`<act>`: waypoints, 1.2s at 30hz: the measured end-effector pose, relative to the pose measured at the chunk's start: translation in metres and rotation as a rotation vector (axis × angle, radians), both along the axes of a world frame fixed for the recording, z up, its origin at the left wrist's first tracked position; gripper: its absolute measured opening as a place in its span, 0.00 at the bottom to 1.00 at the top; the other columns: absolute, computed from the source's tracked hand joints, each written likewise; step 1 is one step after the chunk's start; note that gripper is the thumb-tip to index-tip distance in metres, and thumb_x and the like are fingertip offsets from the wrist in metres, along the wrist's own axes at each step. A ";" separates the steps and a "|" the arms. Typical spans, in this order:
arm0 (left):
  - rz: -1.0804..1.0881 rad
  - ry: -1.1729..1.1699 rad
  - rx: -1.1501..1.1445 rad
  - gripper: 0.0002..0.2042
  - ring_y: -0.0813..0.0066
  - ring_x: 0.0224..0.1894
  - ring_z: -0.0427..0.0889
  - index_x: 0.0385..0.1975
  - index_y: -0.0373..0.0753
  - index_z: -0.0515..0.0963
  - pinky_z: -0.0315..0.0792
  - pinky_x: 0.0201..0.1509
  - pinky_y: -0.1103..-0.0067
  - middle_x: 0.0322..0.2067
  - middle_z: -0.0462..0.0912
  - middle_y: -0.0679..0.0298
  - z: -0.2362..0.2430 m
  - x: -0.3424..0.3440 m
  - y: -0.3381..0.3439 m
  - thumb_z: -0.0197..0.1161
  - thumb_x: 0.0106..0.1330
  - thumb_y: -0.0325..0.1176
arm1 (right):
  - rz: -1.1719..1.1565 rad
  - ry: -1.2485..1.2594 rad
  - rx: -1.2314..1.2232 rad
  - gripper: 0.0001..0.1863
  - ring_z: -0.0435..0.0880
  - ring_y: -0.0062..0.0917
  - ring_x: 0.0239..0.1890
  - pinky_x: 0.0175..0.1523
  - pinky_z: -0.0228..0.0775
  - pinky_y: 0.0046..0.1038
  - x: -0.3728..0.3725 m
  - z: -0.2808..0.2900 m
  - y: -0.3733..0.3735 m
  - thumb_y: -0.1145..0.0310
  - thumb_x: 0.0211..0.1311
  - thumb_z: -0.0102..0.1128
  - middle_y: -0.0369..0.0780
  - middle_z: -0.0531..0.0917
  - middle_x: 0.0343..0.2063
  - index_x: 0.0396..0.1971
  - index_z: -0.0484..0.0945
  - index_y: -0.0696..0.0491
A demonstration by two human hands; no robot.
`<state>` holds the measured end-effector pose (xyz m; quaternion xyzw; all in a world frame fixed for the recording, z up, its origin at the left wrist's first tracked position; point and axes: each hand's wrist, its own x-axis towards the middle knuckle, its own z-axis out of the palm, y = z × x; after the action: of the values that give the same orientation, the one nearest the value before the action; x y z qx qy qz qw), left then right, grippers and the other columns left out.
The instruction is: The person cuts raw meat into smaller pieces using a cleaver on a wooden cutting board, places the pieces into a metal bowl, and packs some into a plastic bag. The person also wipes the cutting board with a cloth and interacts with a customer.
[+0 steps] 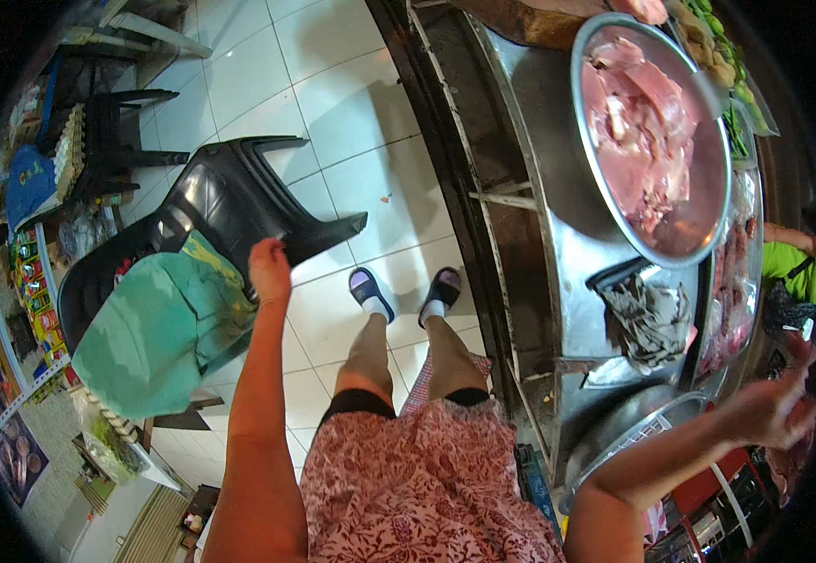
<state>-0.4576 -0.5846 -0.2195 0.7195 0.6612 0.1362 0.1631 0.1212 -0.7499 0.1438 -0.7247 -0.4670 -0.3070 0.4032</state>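
Observation:
My left hand (269,270) is over a black plastic chair (230,192), beside a green cloth or bag (150,328) draped on its seat. The fingers are curled in, and anything inside them is hidden. At the far right edge, my right hand (781,408) reaches out with its fingers apart, close to a dim piece of meat (788,464). The blurred rim of the view hides whether they touch. A large metal basin (703,220) with pale pink meat (647,117) stands on the metal counter (572,249) to my right.
A crumpled grey plastic bag (652,319) lies on the counter nearer than the basin. Below it are a metal bowl (605,441) and a white basket (657,422). Packed shelves (33,281) line the left. A person in a green shirt (791,267) is beyond the counter.

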 end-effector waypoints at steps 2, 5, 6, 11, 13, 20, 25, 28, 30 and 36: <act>0.054 0.152 0.166 0.10 0.52 0.43 0.77 0.41 0.38 0.77 0.70 0.49 0.63 0.38 0.78 0.54 -0.014 -0.024 0.022 0.58 0.60 0.23 | -0.021 0.257 -0.363 0.08 0.82 0.25 0.33 0.38 0.76 0.27 -0.076 -0.087 0.021 0.73 0.66 0.53 0.40 0.84 0.31 0.38 0.82 0.56; 0.095 0.295 0.193 0.14 0.50 0.48 0.73 0.48 0.40 0.74 0.67 0.52 0.61 0.43 0.75 0.52 -0.039 -0.051 0.043 0.58 0.62 0.24 | 0.461 0.677 -0.824 0.14 0.83 0.38 0.34 0.40 0.76 0.32 -0.179 -0.269 0.054 0.79 0.52 0.65 0.47 0.82 0.41 0.41 0.82 0.56; 0.115 0.311 0.189 0.14 0.50 0.48 0.73 0.48 0.39 0.74 0.67 0.53 0.61 0.44 0.75 0.52 -0.049 -0.054 0.045 0.58 0.62 0.24 | 0.535 0.849 -0.833 0.14 0.83 0.38 0.35 0.40 0.76 0.33 -0.211 -0.331 0.060 0.79 0.51 0.67 0.48 0.82 0.39 0.40 0.82 0.56; 0.301 0.136 0.281 0.19 0.54 0.52 0.73 0.57 0.34 0.70 0.67 0.58 0.67 0.51 0.74 0.52 -0.075 -0.056 0.039 0.58 0.65 0.25 | 0.409 0.977 -1.340 0.12 0.82 0.47 0.39 0.47 0.76 0.39 -0.299 -0.582 0.061 0.74 0.49 0.68 0.51 0.82 0.36 0.36 0.81 0.58; 0.229 0.219 0.332 0.21 0.57 0.49 0.73 0.59 0.34 0.69 0.67 0.55 0.69 0.51 0.74 0.53 -0.074 -0.053 0.032 0.58 0.65 0.25 | 0.436 0.911 -1.301 0.10 0.82 0.48 0.39 0.47 0.76 0.42 -0.311 -0.655 0.064 0.74 0.51 0.65 0.52 0.82 0.34 0.35 0.80 0.59; 0.189 0.142 0.339 0.23 0.73 0.44 0.70 0.65 0.34 0.63 0.66 0.51 0.78 0.54 0.72 0.57 -0.076 -0.053 0.027 0.54 0.70 0.25 | 0.550 0.631 -1.297 0.15 0.77 0.48 0.48 0.51 0.76 0.42 -0.351 -0.850 0.135 0.78 0.59 0.49 0.54 0.75 0.49 0.47 0.74 0.58; 0.197 0.167 0.314 0.23 0.67 0.60 0.70 0.67 0.30 0.57 0.63 0.64 0.74 0.65 0.65 0.50 -0.077 -0.052 0.030 0.47 0.74 0.27 | 0.781 0.209 -1.085 0.15 0.77 0.43 0.47 0.54 0.75 0.37 -0.371 -0.904 0.173 0.73 0.58 0.53 0.47 0.77 0.43 0.47 0.74 0.54; 0.198 0.220 0.317 0.23 0.66 0.60 0.69 0.67 0.28 0.56 0.61 0.65 0.73 0.64 0.66 0.51 -0.077 -0.050 0.033 0.45 0.75 0.29 | 0.835 0.181 -1.241 0.13 0.75 0.41 0.53 0.55 0.74 0.35 -0.371 -0.919 0.163 0.72 0.57 0.53 0.46 0.77 0.47 0.43 0.76 0.56; 0.202 0.189 0.295 0.23 0.66 0.60 0.69 0.67 0.28 0.57 0.60 0.65 0.73 0.63 0.66 0.51 -0.077 -0.049 0.034 0.44 0.74 0.28 | 0.779 0.277 -1.207 0.12 0.75 0.39 0.55 0.55 0.75 0.34 -0.366 -0.930 0.146 0.71 0.57 0.54 0.46 0.77 0.49 0.40 0.77 0.58; 0.203 0.131 0.195 0.23 0.66 0.57 0.70 0.65 0.31 0.62 0.63 0.63 0.71 0.57 0.71 0.53 -0.074 -0.058 0.027 0.50 0.69 0.24 | 0.308 0.789 -1.586 0.12 0.81 0.44 0.43 0.51 0.75 0.40 -0.317 -0.885 0.053 0.74 0.59 0.53 0.52 0.81 0.41 0.41 0.79 0.60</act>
<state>-0.5160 -0.5576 -0.2938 0.6688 0.7233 0.1684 0.0342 -0.1958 -0.6968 -0.7409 -0.7722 -0.4615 0.4342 -0.0479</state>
